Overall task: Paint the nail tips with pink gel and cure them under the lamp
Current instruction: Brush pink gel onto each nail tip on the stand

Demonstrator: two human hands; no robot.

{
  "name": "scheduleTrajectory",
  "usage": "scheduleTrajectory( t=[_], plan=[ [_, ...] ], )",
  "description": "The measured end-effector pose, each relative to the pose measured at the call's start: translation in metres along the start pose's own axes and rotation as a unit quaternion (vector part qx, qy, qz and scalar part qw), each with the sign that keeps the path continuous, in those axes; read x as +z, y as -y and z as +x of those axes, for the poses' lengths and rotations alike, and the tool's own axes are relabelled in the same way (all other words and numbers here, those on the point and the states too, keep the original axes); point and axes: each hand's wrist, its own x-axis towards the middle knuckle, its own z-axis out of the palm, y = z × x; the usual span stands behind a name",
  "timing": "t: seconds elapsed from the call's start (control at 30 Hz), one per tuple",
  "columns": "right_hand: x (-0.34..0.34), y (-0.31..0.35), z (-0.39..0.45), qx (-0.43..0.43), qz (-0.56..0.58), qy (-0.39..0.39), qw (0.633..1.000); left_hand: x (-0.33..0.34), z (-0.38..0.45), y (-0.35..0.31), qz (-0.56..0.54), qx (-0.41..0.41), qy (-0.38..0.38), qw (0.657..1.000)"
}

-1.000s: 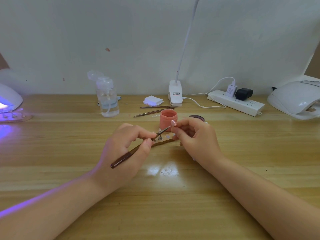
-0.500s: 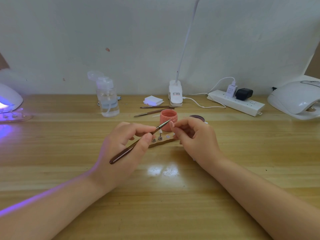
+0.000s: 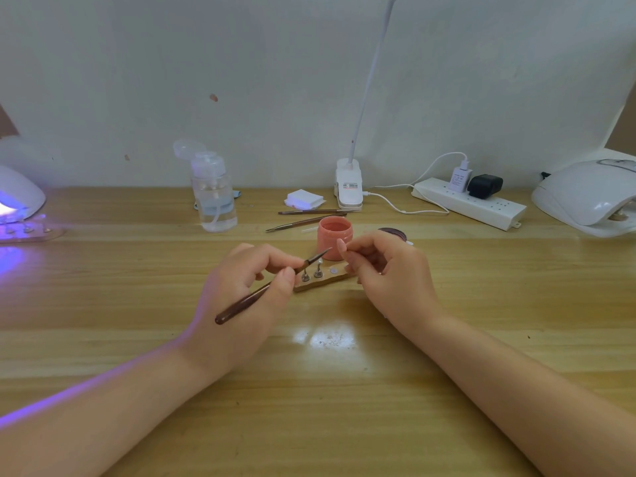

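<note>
My left hand (image 3: 241, 297) grips a dark brown gel brush (image 3: 268, 287), its bristle end raised toward the right hand. My right hand (image 3: 385, 270) pinches a small pink-coated nail tip (image 3: 341, 245) between thumb and fingers, just right of the brush tip. Behind them stands an open pink gel jar (image 3: 334, 235). Below the brush lies a wooden holder strip (image 3: 323, 282) with two metal stands on it. A lit curing lamp (image 3: 17, 197) glows purple at the far left, with a strip of tips (image 3: 31, 232) in front of it.
At the back stand a clear pump bottle (image 3: 213, 197), white pads (image 3: 304, 198), two spare brushes (image 3: 306, 220), a clip lamp base (image 3: 349, 187), a power strip (image 3: 471, 206) and a second white lamp (image 3: 588, 197). A dark jar lid (image 3: 392, 232) lies behind my right hand.
The brush tip has lifted from near the holder up to the nail tip in my right hand. Both hands otherwise stay in place.
</note>
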Motion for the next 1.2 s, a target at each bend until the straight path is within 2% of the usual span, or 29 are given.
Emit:
scheduleTrajectory(
  t=[0.77, 1.2],
  plan=[
    [0.0, 0.0046, -0.0003, 0.029, 0.029, 0.012, 0.999, 0.0009, 0.0003, -0.0029, -0.028, 0.017, -0.001, 0.999],
    [-0.0004, 0.0043, -0.0004, 0.026, 0.03, 0.018, 0.999, 0.0007, 0.0001, -0.0004, -0.004, 0.009, 0.016, 1.0]
  ],
)
